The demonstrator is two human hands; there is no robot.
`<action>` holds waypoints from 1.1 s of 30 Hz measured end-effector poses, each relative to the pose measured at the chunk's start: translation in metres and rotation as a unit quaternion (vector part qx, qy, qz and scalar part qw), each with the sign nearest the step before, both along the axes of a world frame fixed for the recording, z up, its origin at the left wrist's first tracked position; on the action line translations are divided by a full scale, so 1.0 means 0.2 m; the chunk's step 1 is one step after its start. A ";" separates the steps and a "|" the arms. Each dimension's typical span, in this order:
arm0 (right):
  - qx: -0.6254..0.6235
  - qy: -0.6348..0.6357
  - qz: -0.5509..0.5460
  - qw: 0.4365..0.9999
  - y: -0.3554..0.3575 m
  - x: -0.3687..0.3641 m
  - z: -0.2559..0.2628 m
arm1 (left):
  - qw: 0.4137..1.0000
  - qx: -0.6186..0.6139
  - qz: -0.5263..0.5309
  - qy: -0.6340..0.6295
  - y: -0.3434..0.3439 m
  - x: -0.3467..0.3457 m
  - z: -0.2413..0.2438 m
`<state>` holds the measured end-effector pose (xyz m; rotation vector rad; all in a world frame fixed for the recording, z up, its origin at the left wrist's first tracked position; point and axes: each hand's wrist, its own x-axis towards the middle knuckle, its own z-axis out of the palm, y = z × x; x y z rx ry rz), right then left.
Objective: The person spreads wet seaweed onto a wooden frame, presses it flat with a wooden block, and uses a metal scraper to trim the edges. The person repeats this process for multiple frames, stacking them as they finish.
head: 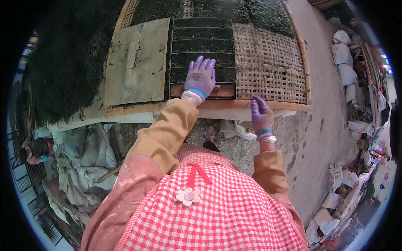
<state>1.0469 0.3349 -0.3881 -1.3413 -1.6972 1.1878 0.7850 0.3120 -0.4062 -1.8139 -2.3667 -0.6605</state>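
Observation:
My left hand (201, 73), in a purple-coated glove, lies palm down over a black slab (204, 45) crossed by thin pale divider lines. Its fingers are extended and slightly apart, with no object in its grasp. Under the wrist runs a reddish-brown wooden bar (227, 91) along the slab's near end. My right hand (263, 116) has its fingers curled in beside the front rail (220, 103) of a wooden frame, and no object shows in it. Right of the slab is woven bamboo lattice (270, 62); left of it lies a grey-green board (136, 62).
Dark stringy plant matter, like seaweed, covers the frame's far part (238, 12) and forms a large heap (72, 62) at left. Pale sacks (84, 150) lie lower left; more sacks (344, 59) line the right side. Another person (37, 150) is at far left.

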 end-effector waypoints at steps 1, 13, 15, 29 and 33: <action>-0.051 0.053 -0.010 0.997 -0.02 -0.02 -0.02 | 1.000 -0.004 -0.012 -0.018 0.00 0.01 0.04; -0.090 0.103 0.012 0.991 -0.11 0.10 -0.02 | 0.972 -0.128 -0.193 0.040 -0.16 -0.03 0.08; -0.095 0.104 0.014 0.990 -0.11 0.11 0.00 | 0.964 -0.167 -0.187 0.084 -0.18 -0.01 0.05; -0.087 0.097 0.015 0.991 -0.21 0.12 0.03 | 0.978 -0.129 -0.155 -0.045 -0.23 -0.03 0.20; -0.093 0.095 0.057 0.990 -0.21 -0.01 0.12 | 0.981 -0.142 -0.120 0.051 -0.23 -0.03 0.09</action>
